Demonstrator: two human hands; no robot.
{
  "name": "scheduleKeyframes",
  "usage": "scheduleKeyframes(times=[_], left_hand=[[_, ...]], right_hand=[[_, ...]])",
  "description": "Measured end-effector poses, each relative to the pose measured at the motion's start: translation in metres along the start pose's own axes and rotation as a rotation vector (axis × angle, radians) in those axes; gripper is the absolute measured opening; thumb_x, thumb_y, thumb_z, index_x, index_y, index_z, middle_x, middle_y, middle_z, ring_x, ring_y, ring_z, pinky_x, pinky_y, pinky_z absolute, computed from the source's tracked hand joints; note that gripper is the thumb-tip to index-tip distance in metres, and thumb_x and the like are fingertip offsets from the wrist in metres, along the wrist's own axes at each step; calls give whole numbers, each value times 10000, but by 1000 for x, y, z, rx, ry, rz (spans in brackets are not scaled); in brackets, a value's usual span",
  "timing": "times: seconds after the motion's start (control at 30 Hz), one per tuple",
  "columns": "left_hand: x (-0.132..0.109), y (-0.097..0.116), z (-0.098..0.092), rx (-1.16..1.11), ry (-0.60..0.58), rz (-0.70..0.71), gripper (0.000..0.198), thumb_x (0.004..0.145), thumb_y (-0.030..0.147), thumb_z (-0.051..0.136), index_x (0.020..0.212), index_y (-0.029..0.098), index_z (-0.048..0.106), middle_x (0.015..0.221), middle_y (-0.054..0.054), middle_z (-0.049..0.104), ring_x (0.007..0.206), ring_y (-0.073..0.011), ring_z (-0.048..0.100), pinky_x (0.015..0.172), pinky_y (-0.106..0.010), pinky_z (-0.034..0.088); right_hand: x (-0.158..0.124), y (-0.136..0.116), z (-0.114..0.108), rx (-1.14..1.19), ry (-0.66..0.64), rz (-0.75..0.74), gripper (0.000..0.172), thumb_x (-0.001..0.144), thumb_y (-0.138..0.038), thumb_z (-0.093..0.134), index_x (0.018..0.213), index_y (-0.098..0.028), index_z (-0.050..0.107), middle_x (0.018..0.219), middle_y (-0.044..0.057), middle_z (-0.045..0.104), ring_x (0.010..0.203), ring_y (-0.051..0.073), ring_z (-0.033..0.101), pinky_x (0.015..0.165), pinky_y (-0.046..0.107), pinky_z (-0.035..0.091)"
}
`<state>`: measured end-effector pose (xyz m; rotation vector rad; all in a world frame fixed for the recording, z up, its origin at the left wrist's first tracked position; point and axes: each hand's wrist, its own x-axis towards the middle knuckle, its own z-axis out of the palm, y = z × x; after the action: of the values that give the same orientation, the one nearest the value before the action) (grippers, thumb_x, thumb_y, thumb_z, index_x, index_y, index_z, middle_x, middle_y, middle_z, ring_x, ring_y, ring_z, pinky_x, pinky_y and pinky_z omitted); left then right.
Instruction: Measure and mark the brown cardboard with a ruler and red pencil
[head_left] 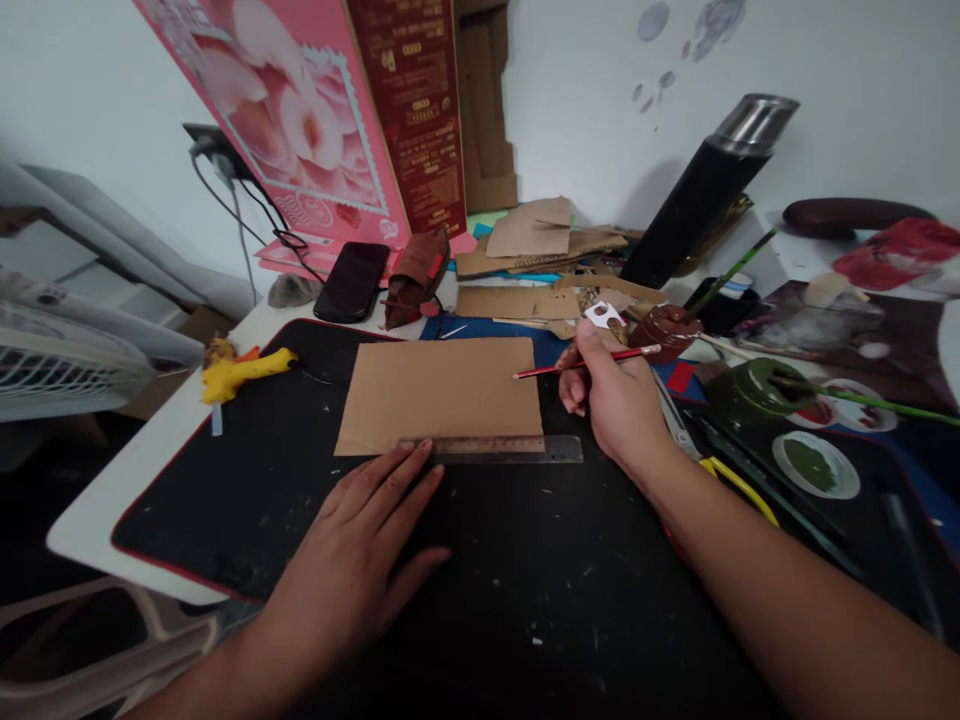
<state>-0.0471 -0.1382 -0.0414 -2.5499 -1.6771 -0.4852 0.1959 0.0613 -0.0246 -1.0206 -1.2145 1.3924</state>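
A flat brown cardboard rectangle (442, 390) lies on the black mat (510, 590). Along its near edge is a clear ruler (561, 449), which reaches past the cardboard's right side. My left hand (367, 530) rests flat with fingers spread, its fingertips on the ruler's left part and the cardboard's near edge. In my right hand (611, 400), right of the cardboard, is a red and black pencil (551, 369), held between closed fingers. The pencil's tip points left, over the cardboard's right part; whether it touches is unclear.
Behind the cardboard are a black phone (352, 282), a brown pouch (417, 275) and stacked cardboard scraps (529, 230). A yellow glue gun (244, 375) lies left. At right stand a black flask (690, 200), a green paint jar (754, 388) and a paint dish (816, 465).
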Motion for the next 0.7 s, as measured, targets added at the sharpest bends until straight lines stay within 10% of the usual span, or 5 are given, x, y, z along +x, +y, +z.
scheduleKeyframes(times=[0.7], left_hand=[[-6, 6, -6, 43, -14, -18, 507, 1104, 385, 516, 1531, 116, 571, 1609, -136, 581, 1460, -325, 568, 1102, -487, 590]], right_hand=[[-22, 2, 16, 22, -84, 100, 510, 986, -663, 711, 707, -236, 687, 444, -54, 446, 390, 116, 482, 381, 254, 344]])
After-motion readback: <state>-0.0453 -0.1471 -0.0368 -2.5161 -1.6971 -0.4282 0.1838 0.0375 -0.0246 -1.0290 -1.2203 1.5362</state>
